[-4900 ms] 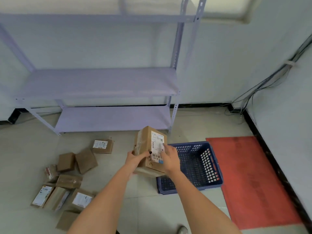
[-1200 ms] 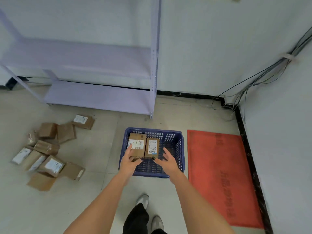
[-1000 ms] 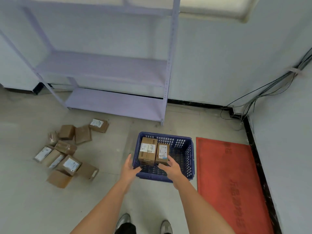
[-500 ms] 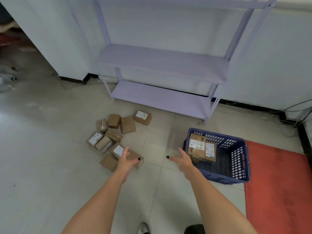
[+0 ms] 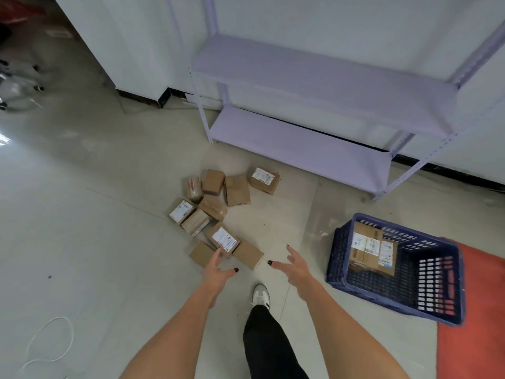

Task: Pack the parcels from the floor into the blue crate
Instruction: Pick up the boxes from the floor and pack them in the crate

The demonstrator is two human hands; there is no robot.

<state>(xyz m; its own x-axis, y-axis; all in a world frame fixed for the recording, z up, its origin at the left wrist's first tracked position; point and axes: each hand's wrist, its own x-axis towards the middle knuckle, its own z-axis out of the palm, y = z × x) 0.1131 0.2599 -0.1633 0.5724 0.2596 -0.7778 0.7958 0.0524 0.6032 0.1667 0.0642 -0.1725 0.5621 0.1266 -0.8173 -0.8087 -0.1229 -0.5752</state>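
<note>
Head view, downward (single camera)

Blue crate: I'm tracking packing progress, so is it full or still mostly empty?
Mostly empty. The blue crate holds only two parcels standing at its left end; the rest of its mesh floor is bare.

Parcel labels (image 5: 373, 246) too blurred; no text legible.

2 parcels (image 5: 372, 250) crated — hands freed, reaching
</note>
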